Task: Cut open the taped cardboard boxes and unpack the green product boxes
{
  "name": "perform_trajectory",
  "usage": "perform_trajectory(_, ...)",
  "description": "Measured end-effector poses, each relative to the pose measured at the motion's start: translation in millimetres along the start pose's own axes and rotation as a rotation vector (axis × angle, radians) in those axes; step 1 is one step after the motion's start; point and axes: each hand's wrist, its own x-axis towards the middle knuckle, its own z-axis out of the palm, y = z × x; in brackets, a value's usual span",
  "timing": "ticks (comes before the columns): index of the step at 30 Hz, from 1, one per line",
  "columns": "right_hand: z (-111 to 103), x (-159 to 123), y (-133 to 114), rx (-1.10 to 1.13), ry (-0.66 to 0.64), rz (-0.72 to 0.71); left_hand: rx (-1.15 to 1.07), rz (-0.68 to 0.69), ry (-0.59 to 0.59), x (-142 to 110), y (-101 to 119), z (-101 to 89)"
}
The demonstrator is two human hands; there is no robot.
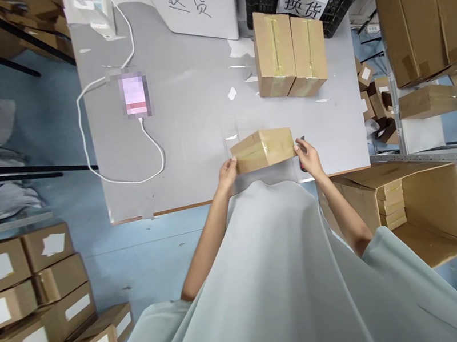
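A small cardboard box (258, 152), closed with shiny tape, is near the front edge of the grey table. My left hand (228, 174) grips its left end between thumb and fingers. At the opposite end, my right hand (308, 156) has its fingertips pressed to the box. Partly hidden beside that hand is a small red and black object (303, 167), whose kind I cannot make out. Two taped cardboard boxes, a left one (274, 51) and a right one (309, 54), stand side by side farther back.
A white foam box (197, 2) and a black crate (341, 8) stand at the back. A phone (135, 95) with a white cable lies on the left of the table (184, 108). An open carton (434, 208) is below right; labelled boxes (7, 310) are stacked at lower left.
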Motion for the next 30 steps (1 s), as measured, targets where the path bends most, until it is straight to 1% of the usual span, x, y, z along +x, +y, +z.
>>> perform_trajectory(1, -2, -3, -1, -0.017, 0.040, -0.063, -0.012, -0.009, -0.023, -1, 2, 7.5)
perform_trajectory(3, -1, -8, -4, -0.040, 0.051, -0.149, -0.048, -0.050, -0.065, -5, 9, 20.2)
perform_trajectory(4, 0, -11, -5, -0.047, 0.044, -0.159, -0.065, -0.063, -0.081, -7, 13, 24.3)
perform_trajectory(6, 5, -13, -6, -0.038, 0.035, -0.121, -0.084, -0.066, -0.075, -13, 21, 26.0)
perform_trajectory(7, 8, -13, -6, -0.016, 0.023, -0.094, -0.080, -0.053, -0.052, -16, 25, 23.2)
perform_trajectory(9, 15, -14, -4, 0.047, -0.025, -0.061, -0.041, 0.005, 0.010, -21, 30, 11.1)
perform_trajectory(13, 32, -15, -3, 0.102, -0.158, -0.088, 0.093, 0.142, 0.077, -31, 34, -25.3)
perform_trajectory(15, 42, -16, -4, 0.081, -0.217, -0.101, 0.159, 0.161, 0.101, -34, 33, -41.3)
perform_trajectory(18, 57, -16, -6, 0.028, -0.319, -0.077, 0.212, 0.126, 0.136, -37, 27, -57.4)
perform_trajectory(20, 63, -15, -7, -0.026, -0.369, -0.058, 0.213, 0.107, 0.141, -37, 22, -63.3)
perform_trajectory(21, 65, -16, -8, -0.065, -0.362, -0.065, 0.204, 0.107, 0.138, -38, 19, -65.2)
perform_trajectory(22, 66, -16, -10, -0.106, -0.329, -0.089, 0.194, 0.112, 0.133, -38, 17, -66.4)
perform_trajectory(24, 67, -18, -14, -0.175, -0.258, -0.183, 0.181, 0.128, 0.124, -39, 15, -67.5)
perform_trajectory(25, 67, -19, -17, -0.197, -0.253, -0.232, 0.185, 0.134, 0.121, -40, 14, -67.5)
perform_trajectory(27, 68, -21, -23, -0.226, -0.313, -0.301, 0.208, 0.129, 0.117, -42, 15, -67.2)
perform_trajectory(29, 66, -21, -28, -0.270, -0.382, -0.324, 0.237, 0.115, 0.115, -44, 17, -67.1)
perform_trajectory(30, 64, -22, -29, -0.301, -0.393, -0.325, 0.247, 0.115, 0.113, -46, 18, -67.4)
